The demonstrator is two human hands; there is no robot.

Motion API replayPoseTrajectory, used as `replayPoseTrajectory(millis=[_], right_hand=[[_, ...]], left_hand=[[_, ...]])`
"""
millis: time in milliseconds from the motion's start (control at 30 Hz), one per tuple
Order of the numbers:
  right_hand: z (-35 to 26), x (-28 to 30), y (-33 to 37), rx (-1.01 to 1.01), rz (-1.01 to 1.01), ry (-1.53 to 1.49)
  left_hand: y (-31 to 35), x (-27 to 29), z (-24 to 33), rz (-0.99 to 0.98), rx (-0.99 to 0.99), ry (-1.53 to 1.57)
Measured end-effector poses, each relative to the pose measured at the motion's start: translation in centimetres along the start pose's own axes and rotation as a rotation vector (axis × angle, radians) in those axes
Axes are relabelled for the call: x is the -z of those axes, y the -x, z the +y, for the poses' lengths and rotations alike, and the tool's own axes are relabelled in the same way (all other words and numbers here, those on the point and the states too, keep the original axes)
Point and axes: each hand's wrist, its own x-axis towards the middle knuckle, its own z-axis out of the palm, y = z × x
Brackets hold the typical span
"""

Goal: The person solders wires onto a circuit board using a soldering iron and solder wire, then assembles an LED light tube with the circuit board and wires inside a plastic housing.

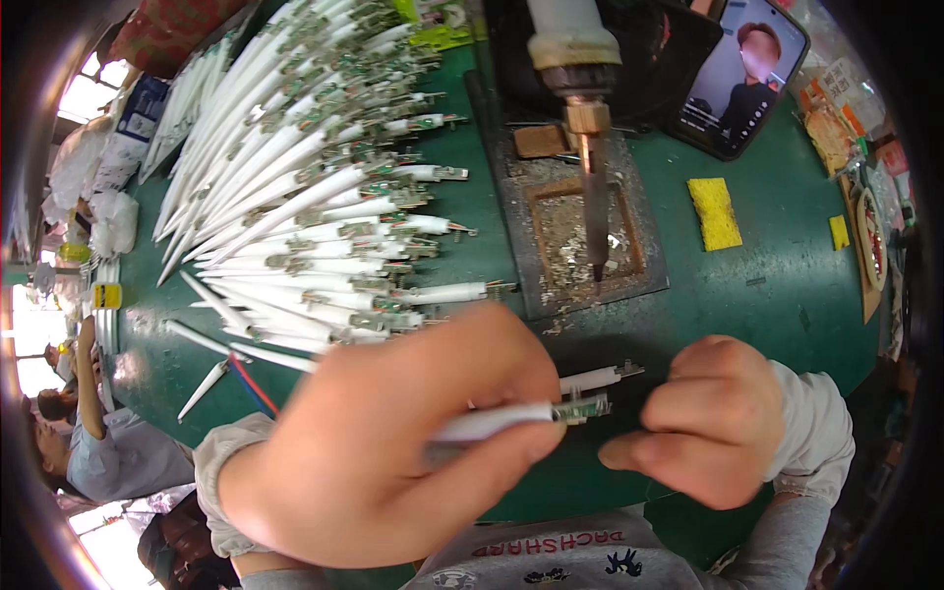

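Note:
My left hand [383, 433] pinches a white pen-shaped tube [511, 421] between thumb and fingers. A small green circuit board [587, 405] sticks out of the tube's end, pointing toward my right hand [713, 418]. That right hand is closed a little way off, its fingers curled and the thumb pressed along them; what it holds, if anything, is hidden. Just beyond the held piece lies another white tube [590, 379] with metal bits at its end. A soldering iron [595, 187] hangs tip down over a shallow tray [531, 285] with solder scraps.
A large fanned pile of similar white tubes [285, 197] covers the left of the green table [767, 305]. To the right are a yellow sponge [715, 213] and a phone [737, 84] showing a video. Another person [128, 442] sits at the far left.

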Motion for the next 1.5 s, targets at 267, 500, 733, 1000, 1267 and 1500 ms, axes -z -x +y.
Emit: replayPoseTrajectory(millis=[267,500,733,1000,1267,1500], right_hand=[[-1.8,0.3,-2.4,-0.437,-0.038,-0.287],[-3.2,0.2,-3.1,-0.616,-0.234,-0.551],[-3.6,-0.5,-2.6,-0.524,-0.069,-0.427],[-3.6,-0.4,-2.2,-0.504,0.048,-0.355],[-3.3,-0.3,-2.1,-0.541,0.07,-0.427],[-3.0,0.0,-1.9,-0.573,0.014,-0.481]], left_hand=[[2.1,4.5,1.9,0.763,-0.09,0.394],[1.4,4.2,1.8,0.684,-0.362,0.624],[1.7,4.7,1.3,0.703,-0.413,0.609],[1.6,4.5,0.5,0.724,-0.449,0.574],[1.4,4.4,0.4,0.74,-0.442,0.565],[1.2,4.3,0.1,0.67,-0.464,0.584]])
